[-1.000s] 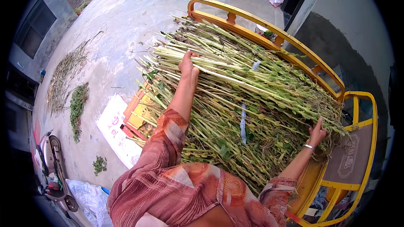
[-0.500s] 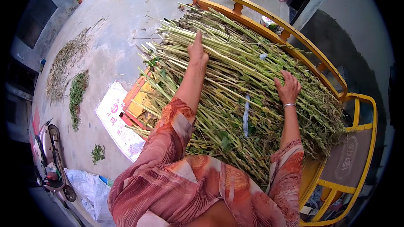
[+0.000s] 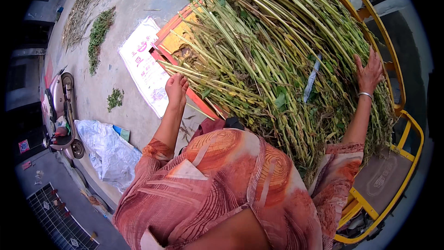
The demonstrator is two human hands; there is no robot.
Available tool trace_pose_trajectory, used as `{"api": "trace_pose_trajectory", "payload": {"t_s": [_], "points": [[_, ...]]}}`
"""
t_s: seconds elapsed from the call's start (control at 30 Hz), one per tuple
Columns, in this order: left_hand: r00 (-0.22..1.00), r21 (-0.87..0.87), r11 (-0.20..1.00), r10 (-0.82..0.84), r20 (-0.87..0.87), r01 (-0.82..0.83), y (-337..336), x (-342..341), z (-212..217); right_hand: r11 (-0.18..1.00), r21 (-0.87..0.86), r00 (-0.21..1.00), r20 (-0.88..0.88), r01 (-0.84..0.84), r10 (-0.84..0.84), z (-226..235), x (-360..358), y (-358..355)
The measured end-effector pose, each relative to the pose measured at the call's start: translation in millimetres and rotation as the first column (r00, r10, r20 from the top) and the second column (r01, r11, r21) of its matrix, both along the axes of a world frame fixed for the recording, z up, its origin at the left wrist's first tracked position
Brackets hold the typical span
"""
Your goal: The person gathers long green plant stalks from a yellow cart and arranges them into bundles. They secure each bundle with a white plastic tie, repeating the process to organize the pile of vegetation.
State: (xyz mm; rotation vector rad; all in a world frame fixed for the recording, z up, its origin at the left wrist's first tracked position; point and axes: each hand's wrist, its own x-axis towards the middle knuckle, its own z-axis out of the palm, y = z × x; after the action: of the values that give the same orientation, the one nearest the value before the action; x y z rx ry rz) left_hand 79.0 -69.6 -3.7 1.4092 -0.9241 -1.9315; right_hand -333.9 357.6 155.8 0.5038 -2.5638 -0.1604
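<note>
A broad heap of long, cut green plant stalks (image 3: 259,60), with leafy, pod-like tops toward the lower right, lies on an orange and yellow cart bed (image 3: 178,37). My left hand (image 3: 176,90) is curled closed beside the stalk ends at the heap's left edge, and no stalk shows in it. Over on the right, my right hand (image 3: 370,71) lies on the tops with fingers spread, close to the yellow rail (image 3: 386,41). A pale cloth strip (image 3: 312,78) rests across the stalks between my hands. Some stalk ends stick out past the cart's edge.
A white printed sack (image 3: 144,67) lies on the concrete left of the cart. Beyond it are piles of dry stalks (image 3: 83,11) and green plants (image 3: 99,37). A scooter (image 3: 62,111) and a crumpled white plastic sheet (image 3: 108,150) are at left. A yellow-framed seat back (image 3: 384,180) stands lower right.
My left hand has come off the upper stalks and down to the heap's left edge. My right hand has shifted right toward the rail. The view has turned, bringing the heap higher.
</note>
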Motion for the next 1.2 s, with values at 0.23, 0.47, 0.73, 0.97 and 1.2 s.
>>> {"api": "trace_pose_trajectory", "payload": {"t_s": [0.23,0.47,0.73,0.97,1.2], "points": [[0.921,0.532,0.840,-0.119,0.370,-0.105,77.2,139.7,-133.7,0.775,-0.568,0.885,0.165,-0.276,0.436,9.9,172.4,-50.9],[0.943,0.708,0.707,-0.226,0.244,-0.014,83.9,151.6,-224.1,0.774,-0.622,0.181,0.780,0.119,0.599,-154.5,347.3,-38.3],[0.909,0.571,0.813,-0.148,0.390,-0.113,79.7,99.5,-229.1,0.853,-0.510,0.173,0.836,-0.108,0.521,-234.5,387.7,-12.0],[0.978,0.549,0.831,-0.176,0.114,0.086,71.9,48.8,-177.8,0.886,-0.359,0.170,0.893,-0.293,0.417,-250.5,390.7,-58.7],[0.976,0.609,0.792,-0.160,0.150,0.036,71.1,41.3,-205.2,0.960,-0.132,0.131,0.977,-0.246,0.168,-265.5,398.5,-71.7]]}}
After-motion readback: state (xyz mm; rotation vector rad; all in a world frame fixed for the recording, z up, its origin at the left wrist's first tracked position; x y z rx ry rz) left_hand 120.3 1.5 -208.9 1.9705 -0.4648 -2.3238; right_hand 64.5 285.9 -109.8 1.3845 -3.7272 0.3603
